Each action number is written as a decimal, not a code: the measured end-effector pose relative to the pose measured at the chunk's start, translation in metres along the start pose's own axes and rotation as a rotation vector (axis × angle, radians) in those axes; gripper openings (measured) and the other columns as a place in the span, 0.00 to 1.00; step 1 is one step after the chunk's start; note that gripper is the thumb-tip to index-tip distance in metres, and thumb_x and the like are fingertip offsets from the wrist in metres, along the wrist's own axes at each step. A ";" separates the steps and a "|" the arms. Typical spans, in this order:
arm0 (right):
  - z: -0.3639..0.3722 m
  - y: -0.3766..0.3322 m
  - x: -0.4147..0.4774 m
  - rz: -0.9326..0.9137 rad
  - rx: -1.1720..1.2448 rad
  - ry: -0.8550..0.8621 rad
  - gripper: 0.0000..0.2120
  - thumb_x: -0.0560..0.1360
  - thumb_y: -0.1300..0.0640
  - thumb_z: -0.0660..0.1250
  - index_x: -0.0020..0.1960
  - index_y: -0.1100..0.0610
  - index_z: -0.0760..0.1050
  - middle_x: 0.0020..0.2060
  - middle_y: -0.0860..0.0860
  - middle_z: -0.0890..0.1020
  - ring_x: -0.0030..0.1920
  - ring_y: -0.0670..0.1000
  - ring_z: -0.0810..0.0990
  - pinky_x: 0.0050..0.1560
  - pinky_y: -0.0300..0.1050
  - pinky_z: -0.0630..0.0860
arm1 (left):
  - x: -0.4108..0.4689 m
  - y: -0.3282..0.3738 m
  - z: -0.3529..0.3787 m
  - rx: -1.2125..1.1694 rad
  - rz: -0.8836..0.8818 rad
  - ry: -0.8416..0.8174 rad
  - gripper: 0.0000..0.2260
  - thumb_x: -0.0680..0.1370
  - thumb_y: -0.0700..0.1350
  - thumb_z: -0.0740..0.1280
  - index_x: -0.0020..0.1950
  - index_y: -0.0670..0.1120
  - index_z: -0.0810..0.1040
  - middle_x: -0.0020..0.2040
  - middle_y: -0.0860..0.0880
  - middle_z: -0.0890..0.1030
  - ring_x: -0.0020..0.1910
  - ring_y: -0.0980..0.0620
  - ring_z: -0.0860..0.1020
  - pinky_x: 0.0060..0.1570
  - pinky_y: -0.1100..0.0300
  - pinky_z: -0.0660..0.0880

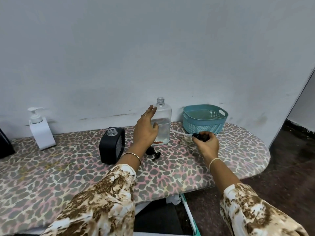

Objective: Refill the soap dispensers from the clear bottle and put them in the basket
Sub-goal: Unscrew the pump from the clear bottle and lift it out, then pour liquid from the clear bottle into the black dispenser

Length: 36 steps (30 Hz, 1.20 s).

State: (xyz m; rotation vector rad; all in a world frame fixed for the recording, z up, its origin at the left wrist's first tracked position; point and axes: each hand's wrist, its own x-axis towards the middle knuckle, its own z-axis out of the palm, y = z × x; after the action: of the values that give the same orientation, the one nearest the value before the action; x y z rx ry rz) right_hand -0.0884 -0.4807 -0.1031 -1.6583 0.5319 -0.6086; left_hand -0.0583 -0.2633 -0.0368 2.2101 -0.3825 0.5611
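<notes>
The clear bottle (163, 120) stands uncapped near the wall, about a third full of clear liquid. My left hand (146, 130) is spread open just in front of it, fingers by its shoulder. A black square dispenser (111, 145) stands to the left with its neck open, and a black pump head (154, 155) lies on the cover beside it. My right hand (207, 143) grips a dark pump cap (198, 136) whose clear tube points left toward the bottle. A white dispenser (40, 129) with its pump on stands at far left.
An empty teal basket (205, 119) sits at the back right of the leopard-print ironing board (68, 176). The board's rounded end lies to the right, with dark floor beyond it. A dark object is at the left edge.
</notes>
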 end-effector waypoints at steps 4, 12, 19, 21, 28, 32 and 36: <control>-0.001 0.008 -0.002 -0.098 -0.220 -0.055 0.14 0.66 0.61 0.77 0.46 0.54 0.75 0.44 0.51 0.81 0.47 0.53 0.80 0.54 0.47 0.77 | 0.003 -0.007 0.003 -0.022 0.013 0.026 0.26 0.77 0.38 0.65 0.72 0.56 0.68 0.74 0.59 0.65 0.67 0.52 0.72 0.58 0.52 0.77; 0.004 0.012 0.004 -0.174 -0.455 -0.129 0.15 0.67 0.58 0.77 0.52 0.55 0.78 0.47 0.52 0.83 0.49 0.53 0.80 0.53 0.46 0.77 | 0.006 -0.018 0.008 -0.026 0.037 0.093 0.25 0.77 0.41 0.66 0.72 0.56 0.68 0.73 0.59 0.66 0.64 0.52 0.75 0.54 0.51 0.79; 0.031 -0.018 -0.003 -0.236 -0.321 -0.212 0.29 0.66 0.54 0.78 0.63 0.54 0.71 0.60 0.49 0.76 0.61 0.49 0.74 0.65 0.47 0.72 | 0.010 -0.024 0.015 -0.086 0.042 0.126 0.24 0.77 0.45 0.67 0.72 0.53 0.68 0.73 0.53 0.68 0.65 0.51 0.74 0.57 0.47 0.77; 0.049 -0.039 -0.007 -0.289 -0.238 -0.318 0.34 0.64 0.54 0.79 0.66 0.53 0.68 0.63 0.48 0.73 0.62 0.47 0.71 0.66 0.43 0.69 | 0.011 -0.025 0.018 -0.099 0.026 0.140 0.24 0.78 0.47 0.67 0.73 0.53 0.66 0.73 0.51 0.68 0.63 0.52 0.75 0.57 0.48 0.77; 0.101 -0.059 0.001 -0.160 0.131 -0.573 0.42 0.63 0.63 0.80 0.70 0.58 0.61 0.66 0.51 0.70 0.64 0.48 0.73 0.62 0.41 0.74 | 0.023 -0.030 0.032 -0.246 -0.166 0.031 0.32 0.77 0.55 0.66 0.77 0.49 0.56 0.75 0.48 0.65 0.71 0.47 0.67 0.67 0.46 0.69; 0.111 -0.049 0.015 -0.059 0.207 -0.598 0.42 0.62 0.65 0.80 0.70 0.59 0.63 0.64 0.54 0.75 0.61 0.52 0.77 0.62 0.52 0.75 | 0.027 -0.030 0.036 -0.375 -0.219 -0.029 0.33 0.77 0.57 0.65 0.77 0.49 0.56 0.74 0.48 0.66 0.72 0.47 0.66 0.69 0.47 0.67; 0.111 -0.051 0.023 -0.087 0.242 -0.642 0.31 0.63 0.71 0.77 0.63 0.62 0.71 0.51 0.56 0.82 0.47 0.47 0.83 0.49 0.41 0.80 | 0.029 -0.030 0.036 -0.431 -0.222 -0.057 0.33 0.76 0.57 0.64 0.77 0.49 0.56 0.74 0.48 0.66 0.72 0.49 0.66 0.69 0.49 0.67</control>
State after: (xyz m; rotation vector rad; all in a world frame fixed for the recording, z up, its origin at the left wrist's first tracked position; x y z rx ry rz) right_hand 0.0021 -0.4046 -0.0654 -1.5398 -0.0790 -0.1661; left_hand -0.0108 -0.2750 -0.0621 1.8239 -0.2540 0.2651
